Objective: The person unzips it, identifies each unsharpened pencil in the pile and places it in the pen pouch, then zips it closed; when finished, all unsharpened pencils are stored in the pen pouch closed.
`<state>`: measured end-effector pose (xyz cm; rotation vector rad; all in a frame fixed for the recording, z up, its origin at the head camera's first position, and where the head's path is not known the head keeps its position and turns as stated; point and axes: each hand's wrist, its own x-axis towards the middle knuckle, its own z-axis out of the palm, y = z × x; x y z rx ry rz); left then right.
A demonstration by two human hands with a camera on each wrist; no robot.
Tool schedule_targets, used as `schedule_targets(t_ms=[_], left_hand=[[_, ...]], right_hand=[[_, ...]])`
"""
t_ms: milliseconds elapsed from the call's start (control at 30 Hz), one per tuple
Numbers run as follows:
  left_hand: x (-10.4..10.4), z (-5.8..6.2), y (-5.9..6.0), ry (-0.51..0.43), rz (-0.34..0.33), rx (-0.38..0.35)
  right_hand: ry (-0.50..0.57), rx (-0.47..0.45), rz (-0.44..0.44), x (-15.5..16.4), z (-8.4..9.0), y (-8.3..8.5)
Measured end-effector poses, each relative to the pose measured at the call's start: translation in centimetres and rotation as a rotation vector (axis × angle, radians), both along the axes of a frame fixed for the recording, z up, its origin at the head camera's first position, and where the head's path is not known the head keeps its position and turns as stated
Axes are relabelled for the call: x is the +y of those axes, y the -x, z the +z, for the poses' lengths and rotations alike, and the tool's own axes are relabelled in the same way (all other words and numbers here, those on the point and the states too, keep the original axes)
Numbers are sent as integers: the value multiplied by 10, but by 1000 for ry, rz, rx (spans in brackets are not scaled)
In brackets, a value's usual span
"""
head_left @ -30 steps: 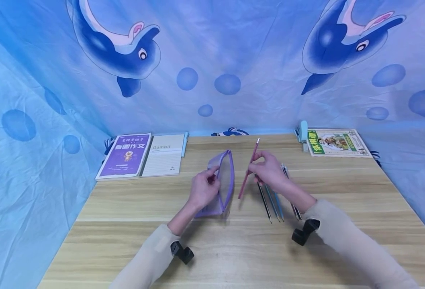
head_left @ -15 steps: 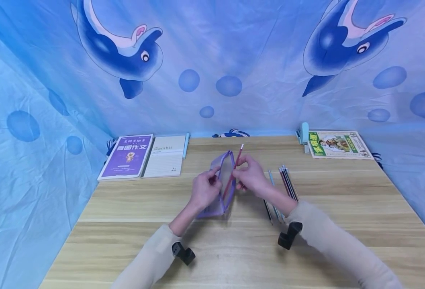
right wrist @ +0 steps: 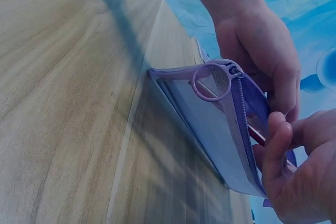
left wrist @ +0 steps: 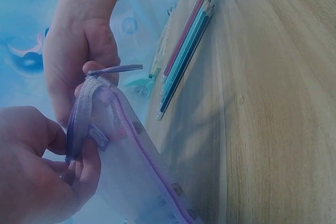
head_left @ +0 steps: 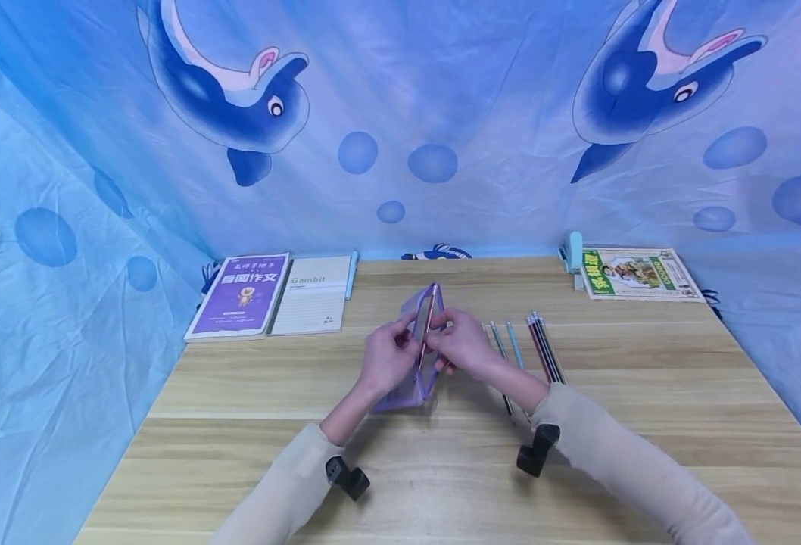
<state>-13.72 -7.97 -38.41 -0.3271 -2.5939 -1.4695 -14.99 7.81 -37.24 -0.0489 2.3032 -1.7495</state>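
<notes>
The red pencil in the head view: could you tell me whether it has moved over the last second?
Yes. The red pencil has gone left, away from the pencils on the table, into the purple mesh pouch, pinched by the right hand.

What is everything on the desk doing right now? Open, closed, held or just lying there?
Purple mesh pencil case: unzipped, mouth held open.
Red pencil: partly inside the case.
Left hand: pinching the case's edge.
Right hand: gripping the red pencil.
Loose pencils: lying flat on the desk.
Purple book: closed.
Gambit notebook: closed.
</notes>
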Motion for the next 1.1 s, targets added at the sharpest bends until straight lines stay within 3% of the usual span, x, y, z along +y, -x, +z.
schedule_targets(t_ms=[433, 600, 900, 1100], left_hand=[[1, -2, -1, -2, -9, 21], [0, -1, 0, -20, -21, 59], [0, -1, 1, 3, -15, 75], [2, -4, 2, -6, -19, 55]], right_hand=[[-45, 24, 34, 21, 2, 1], [-139, 74, 37, 62, 4, 6], [-438, 160, 82, 151, -12, 2], [-494, 161, 78, 177, -17, -7]])
